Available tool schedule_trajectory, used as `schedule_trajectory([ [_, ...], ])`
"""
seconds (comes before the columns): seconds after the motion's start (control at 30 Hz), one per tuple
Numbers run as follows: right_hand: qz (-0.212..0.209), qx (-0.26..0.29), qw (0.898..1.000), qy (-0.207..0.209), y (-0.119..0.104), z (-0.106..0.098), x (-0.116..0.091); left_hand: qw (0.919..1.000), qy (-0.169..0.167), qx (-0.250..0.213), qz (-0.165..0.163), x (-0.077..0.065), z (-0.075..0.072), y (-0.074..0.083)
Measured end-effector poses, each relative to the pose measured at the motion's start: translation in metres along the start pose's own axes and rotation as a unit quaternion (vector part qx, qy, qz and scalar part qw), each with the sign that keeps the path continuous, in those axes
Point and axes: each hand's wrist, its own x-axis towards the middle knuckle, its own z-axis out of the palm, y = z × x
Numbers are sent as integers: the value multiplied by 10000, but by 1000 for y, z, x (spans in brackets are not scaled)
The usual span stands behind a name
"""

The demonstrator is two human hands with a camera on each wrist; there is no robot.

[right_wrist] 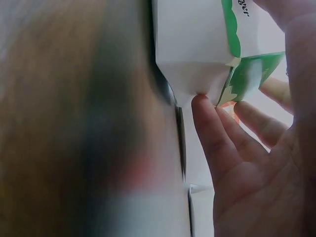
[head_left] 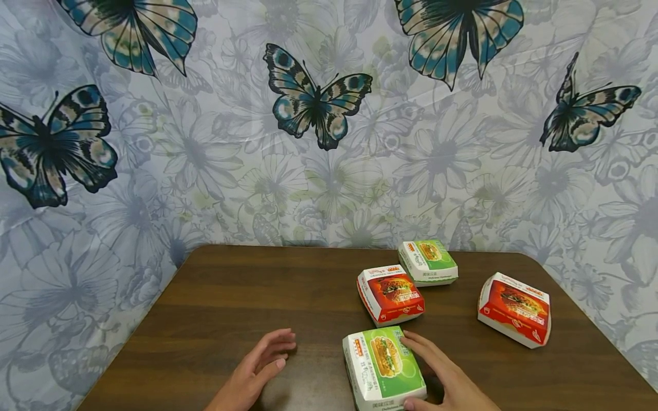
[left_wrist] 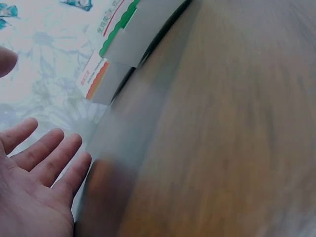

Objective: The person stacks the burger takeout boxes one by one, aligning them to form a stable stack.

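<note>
A green and white burger box lies on the brown table near its front edge, its printed lid facing up. My right hand holds this box along its right side, the fingers at the far corner and the thumb at the near one. Fingertips of that hand touch the white and green cardboard in the right wrist view. To the left of the box, my left hand is held apart from it with its fingers extended and nothing in them. The left wrist view shows its open palm.
Just behind the held box is a red burger box, with another green box at the table's back edge. A second red box sits to the right. The wooden table meets a butterfly-patterned cloth behind.
</note>
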Motion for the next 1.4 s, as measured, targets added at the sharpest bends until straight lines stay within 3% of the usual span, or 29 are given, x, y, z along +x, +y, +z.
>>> schedule_trajectory([
  [0.17,-16,462,9987,-194,1,0,1,9988,28,-32,478,1,5,-3],
  [0.33,45,491,9986,-176,-1,2,1,9966,-101,-209,792,2,8,-5],
  [0.53,102,763,9970,-97,-4,6,2,9906,-486,-1066,701,3,15,-4],
  [0.63,38,817,9966,-18,-4,8,3,9885,-632,-1212,649,4,19,-4],
  [0.8,136,912,9957,-28,-6,10,3,9899,-701,-1155,430,4,26,-2],
  [0.93,220,1026,9944,-90,-7,11,3,9904,-770,-907,708,5,33,-3],
  [1.1,232,1215,9920,-238,-9,12,3,9900,-906,-754,768,6,40,-2],
  [1.33,248,1505,9877,-353,-11,12,4,9892,-1151,-824,372,6,45,0],
  [1.4,162,1580,9866,-360,-11,13,4,9878,-1274,-732,521,7,46,1],
])
